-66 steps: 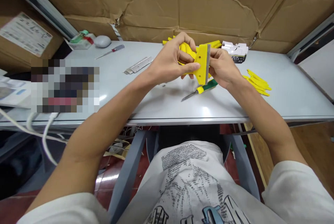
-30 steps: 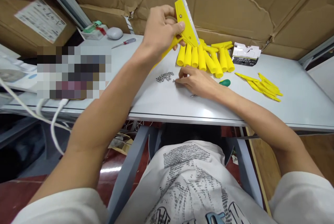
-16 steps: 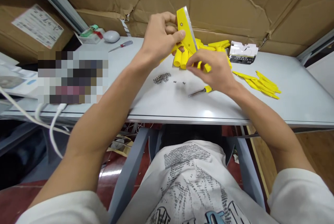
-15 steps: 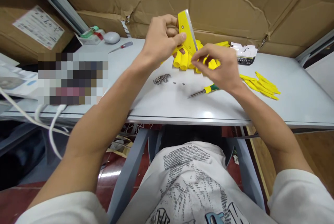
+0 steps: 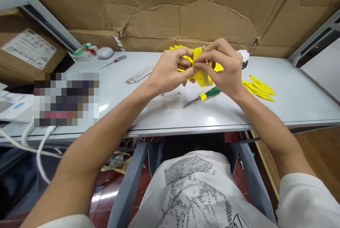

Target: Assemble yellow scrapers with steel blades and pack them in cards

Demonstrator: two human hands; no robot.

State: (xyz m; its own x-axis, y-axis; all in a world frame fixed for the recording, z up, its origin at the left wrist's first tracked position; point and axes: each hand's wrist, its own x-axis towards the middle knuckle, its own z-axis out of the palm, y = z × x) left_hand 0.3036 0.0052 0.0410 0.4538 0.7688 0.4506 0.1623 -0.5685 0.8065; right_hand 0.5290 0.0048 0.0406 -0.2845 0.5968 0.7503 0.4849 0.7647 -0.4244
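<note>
A yellow scraper-like tool (image 5: 201, 76) with a metal strip along one edge is held above the table. My left hand (image 5: 171, 68) is closed on it from the left. The fingers of my right hand (image 5: 223, 65) are pinched at its upper face; anything small between the fingertips is hidden. Behind both hands lies a pile of yellow parts (image 5: 218, 67). A green and yellow screwdriver (image 5: 205, 95) rests below my right hand, and a small screw (image 5: 179, 93) lies to the left of it.
Flat yellow pieces (image 5: 260, 88) lie on the right of the table (image 5: 300, 96). At the left are metal blades (image 5: 139, 74), a thin screwdriver (image 5: 111, 62), a mouse (image 5: 105, 53) and a small box (image 5: 81, 57). Cardboard (image 5: 186, 18) stands behind.
The yellow tool has come lower and turned, and my right fingers have moved from its lower end onto its face. The view has shifted, and metal blades now show beside my left arm.
</note>
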